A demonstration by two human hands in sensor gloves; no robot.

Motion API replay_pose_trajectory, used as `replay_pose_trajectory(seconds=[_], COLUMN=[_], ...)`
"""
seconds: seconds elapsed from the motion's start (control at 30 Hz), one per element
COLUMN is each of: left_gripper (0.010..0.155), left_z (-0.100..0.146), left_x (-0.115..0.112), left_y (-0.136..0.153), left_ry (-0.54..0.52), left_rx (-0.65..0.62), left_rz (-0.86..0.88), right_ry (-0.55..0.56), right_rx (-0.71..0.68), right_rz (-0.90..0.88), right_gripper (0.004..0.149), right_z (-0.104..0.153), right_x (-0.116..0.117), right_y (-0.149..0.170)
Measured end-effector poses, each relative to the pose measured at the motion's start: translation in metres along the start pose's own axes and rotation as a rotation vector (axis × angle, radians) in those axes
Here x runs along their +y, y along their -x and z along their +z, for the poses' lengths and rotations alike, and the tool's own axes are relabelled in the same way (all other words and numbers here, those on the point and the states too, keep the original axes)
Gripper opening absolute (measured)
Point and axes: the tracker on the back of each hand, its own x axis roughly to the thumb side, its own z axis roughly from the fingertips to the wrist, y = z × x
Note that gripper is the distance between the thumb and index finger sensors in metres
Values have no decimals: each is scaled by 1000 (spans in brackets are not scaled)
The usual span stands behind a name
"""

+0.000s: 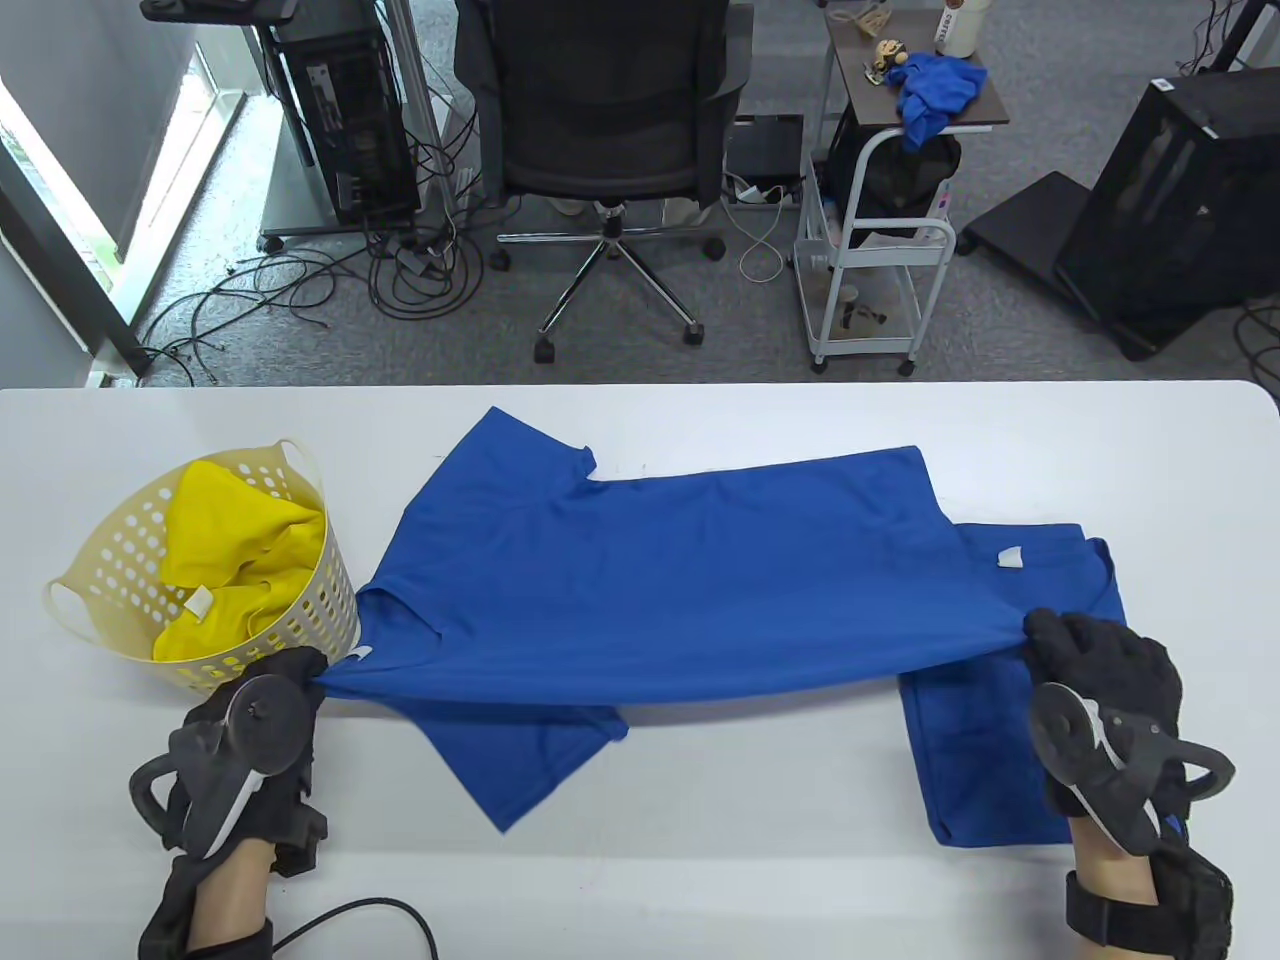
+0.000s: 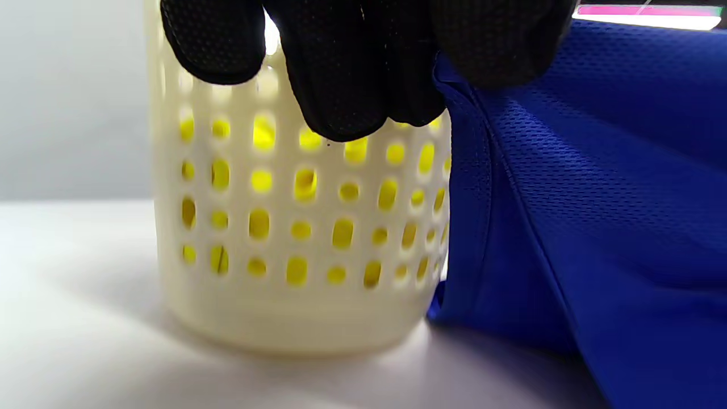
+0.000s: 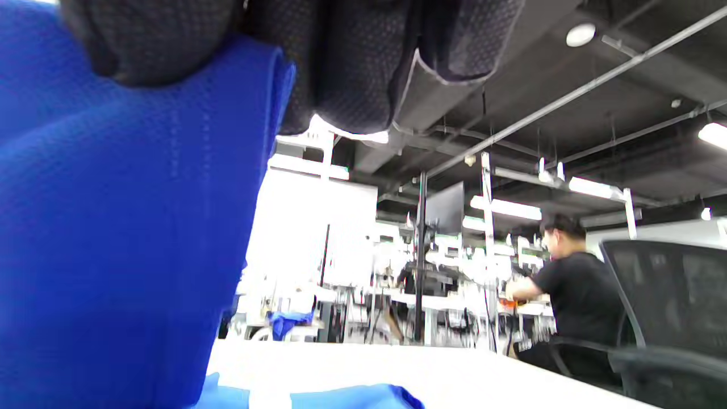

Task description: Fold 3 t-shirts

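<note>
A blue t-shirt (image 1: 640, 570) lies spread sideways across the white table (image 1: 700, 880), its near edge lifted and stretched taut between my hands. My left hand (image 1: 290, 680) grips the collar end beside the basket; the cloth (image 2: 596, 187) shows bunched under my gloved fingers (image 2: 352, 68) in the left wrist view. My right hand (image 1: 1070, 645) grips the hem end at the right; that fabric (image 3: 125, 227) hangs from my fingers (image 3: 341, 62) in the right wrist view. A second blue garment (image 1: 1000, 740) lies folded on the table under the right end. A yellow t-shirt (image 1: 235, 560) sits crumpled in the basket.
A cream perforated basket (image 1: 110, 560) stands at the table's left, close to my left hand; its wall (image 2: 295, 227) fills the left wrist view. A black cable (image 1: 370, 910) runs along the near edge. An office chair (image 1: 600, 120) and a cart (image 1: 870, 250) stand beyond the table.
</note>
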Motion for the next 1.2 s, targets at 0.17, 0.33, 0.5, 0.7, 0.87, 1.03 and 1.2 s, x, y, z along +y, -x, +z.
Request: replay_pose_trajectory(seconds=[0.17,0.33,0.5,0.7,0.87,1.03,1.2], left_gripper=[41,47,71,79,76,70,69], left_z=[-5,-6,-4,-6,-12,-15,-8], left_x=[-31,-56,-75,-81,-81,-68,-58], left_y=[-6,-1,-10,-11,-6,-10,-37], left_ry=[382,602,735,749,735,687,529], left_rx=[11,70,30,55,66,21,-114], left_rz=[-230,-266,-304,-385,-376,-260,-266], right_ry=[-807,-850,-811,-881,-862,-749,-762], right_rx=[-157,-157,-198,-247,-263,-225,-211], right_rz=[76,-22,72,210,171,57,39], right_gripper=[37,53,67,74,73,72,71], right_z=[4,6,10,17,15,9,7], right_x=[53,57,61,73,67,58,63], right_y=[1,3,-7,-17,-20,-13,-13])
